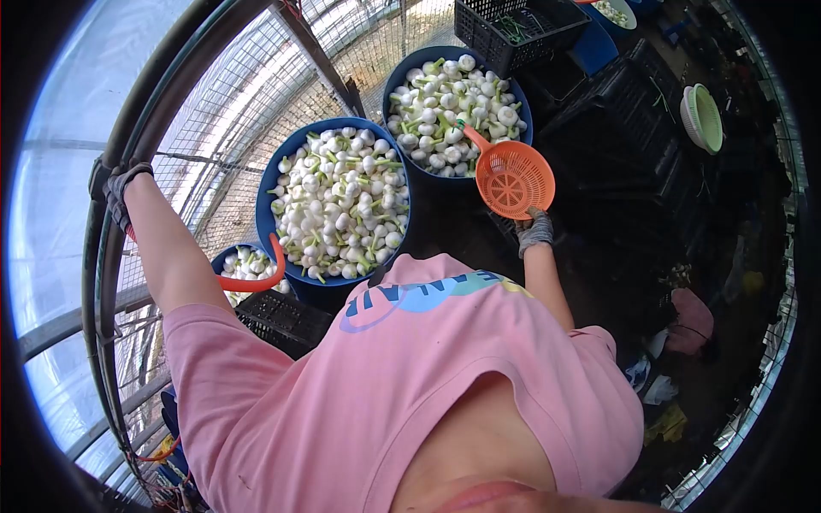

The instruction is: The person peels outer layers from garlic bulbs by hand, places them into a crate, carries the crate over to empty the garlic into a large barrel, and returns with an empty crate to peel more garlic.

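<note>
My left hand (122,190), in a dark grey glove, reaches out to the left and is closed around a metal pipe (96,256) of the frame. My right hand (535,232), also gloved, grips the near rim of an orange plastic colander (513,179). Nothing shows inside the colander, and its handle points away over a blue tub (525,109) of garlic bulbs (445,98). A second, larger blue tub (263,184) beside it is heaped with white garlic bulbs (342,205) with short green stems.
An orange curved piece (265,280) crosses a smaller container of garlic (246,263) at lower left. Black crates (522,38) stand at the back, another crate (286,318) near my body. A pale green basket (701,120) lies right. Wire mesh (231,120) lines the left side.
</note>
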Demonstrator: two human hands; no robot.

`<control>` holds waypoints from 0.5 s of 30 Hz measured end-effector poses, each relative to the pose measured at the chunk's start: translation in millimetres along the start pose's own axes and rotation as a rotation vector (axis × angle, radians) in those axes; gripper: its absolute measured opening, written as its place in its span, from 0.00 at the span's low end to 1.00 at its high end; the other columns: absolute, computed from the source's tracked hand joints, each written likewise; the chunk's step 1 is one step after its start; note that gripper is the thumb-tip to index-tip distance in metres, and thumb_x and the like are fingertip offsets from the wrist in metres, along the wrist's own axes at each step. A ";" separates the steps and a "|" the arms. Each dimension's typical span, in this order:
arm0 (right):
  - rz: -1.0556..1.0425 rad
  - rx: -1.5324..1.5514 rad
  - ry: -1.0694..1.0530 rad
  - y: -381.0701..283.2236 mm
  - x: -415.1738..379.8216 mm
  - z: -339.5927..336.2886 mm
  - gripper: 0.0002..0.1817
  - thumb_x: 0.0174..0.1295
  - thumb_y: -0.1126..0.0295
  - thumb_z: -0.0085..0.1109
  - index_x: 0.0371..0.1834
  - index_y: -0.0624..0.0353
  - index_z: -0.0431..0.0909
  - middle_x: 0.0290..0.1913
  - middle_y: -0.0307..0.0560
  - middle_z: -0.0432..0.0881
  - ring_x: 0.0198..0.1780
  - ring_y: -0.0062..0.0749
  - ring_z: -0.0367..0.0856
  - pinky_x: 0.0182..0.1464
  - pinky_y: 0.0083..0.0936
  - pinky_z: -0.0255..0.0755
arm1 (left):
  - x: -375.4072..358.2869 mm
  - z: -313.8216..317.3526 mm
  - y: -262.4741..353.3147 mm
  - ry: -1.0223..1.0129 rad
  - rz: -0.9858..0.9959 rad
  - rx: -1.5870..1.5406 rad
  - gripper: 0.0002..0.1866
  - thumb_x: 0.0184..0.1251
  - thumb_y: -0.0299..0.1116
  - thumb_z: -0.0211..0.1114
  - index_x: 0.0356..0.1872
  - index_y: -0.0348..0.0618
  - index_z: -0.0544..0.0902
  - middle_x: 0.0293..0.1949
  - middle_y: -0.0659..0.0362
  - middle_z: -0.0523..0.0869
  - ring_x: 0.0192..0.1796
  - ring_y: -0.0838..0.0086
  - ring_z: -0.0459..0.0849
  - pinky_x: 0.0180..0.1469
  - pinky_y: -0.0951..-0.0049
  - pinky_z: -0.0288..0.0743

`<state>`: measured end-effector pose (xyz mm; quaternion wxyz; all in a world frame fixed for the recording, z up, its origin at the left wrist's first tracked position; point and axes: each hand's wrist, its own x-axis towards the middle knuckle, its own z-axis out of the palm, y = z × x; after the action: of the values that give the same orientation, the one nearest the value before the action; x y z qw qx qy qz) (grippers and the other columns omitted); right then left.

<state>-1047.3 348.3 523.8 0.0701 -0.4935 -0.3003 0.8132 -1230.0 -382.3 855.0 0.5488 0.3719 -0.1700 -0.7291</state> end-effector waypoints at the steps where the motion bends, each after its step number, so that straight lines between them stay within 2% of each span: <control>1: -0.003 -0.015 0.002 0.2 -0.9 1.9 0.14 0.46 0.78 0.57 0.36 0.52 0.71 0.31 0.38 0.78 0.29 0.25 0.77 0.34 0.25 0.73 | -14.7 -0.7 0.4 -0.011 -0.007 0.002 0.05 0.43 0.27 0.56 0.25 0.46 0.77 0.30 0.63 0.81 0.34 0.70 0.78 0.41 0.67 0.70; 5: -0.039 -0.014 -0.047 -2.8 0.6 0.0 0.13 0.46 0.78 0.57 0.36 0.53 0.71 0.31 0.38 0.78 0.28 0.26 0.77 0.33 0.26 0.73 | -58.4 -15.2 1.3 -0.083 -0.003 0.010 0.05 0.48 0.29 0.55 0.28 0.46 0.77 0.32 0.62 0.81 0.33 0.71 0.79 0.41 0.68 0.70; 6: -0.031 -0.001 -0.004 -5.6 -5.8 2.9 0.13 0.47 0.78 0.57 0.37 0.52 0.73 0.33 0.38 0.79 0.30 0.27 0.78 0.35 0.27 0.73 | -64.2 -15.0 1.0 -0.113 0.002 0.011 0.05 0.49 0.30 0.55 0.29 0.46 0.77 0.32 0.62 0.81 0.33 0.71 0.79 0.41 0.69 0.70; 9: -0.050 -0.003 0.030 -6.0 -7.2 -2.8 0.14 0.47 0.78 0.57 0.38 0.52 0.73 0.33 0.39 0.79 0.30 0.28 0.78 0.34 0.27 0.73 | -38.0 -6.4 -1.8 -0.051 0.068 0.096 0.07 0.50 0.30 0.55 0.30 0.41 0.71 0.29 0.56 0.77 0.26 0.64 0.78 0.33 0.68 0.76; 10: -0.059 0.002 0.027 -4.5 -8.8 -2.5 0.15 0.47 0.79 0.57 0.38 0.52 0.71 0.33 0.39 0.79 0.30 0.28 0.78 0.34 0.26 0.73 | -28.5 -2.4 -5.6 -0.016 0.110 0.130 0.10 0.50 0.31 0.56 0.35 0.43 0.74 0.35 0.56 0.78 0.34 0.63 0.79 0.38 0.65 0.75; 15: -0.121 0.039 0.079 -4.7 -10.4 -4.3 0.16 0.46 0.80 0.56 0.39 0.53 0.69 0.33 0.40 0.78 0.29 0.28 0.78 0.30 0.22 0.73 | -93.5 -2.5 0.0 0.086 0.050 0.231 0.13 0.50 0.32 0.57 0.40 0.46 0.74 0.41 0.57 0.78 0.39 0.65 0.78 0.42 0.64 0.74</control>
<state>-1039.4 349.7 532.9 0.1404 -0.5047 -0.3104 0.7932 -1216.8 -295.3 886.7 0.5270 0.4592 -0.2383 -0.6743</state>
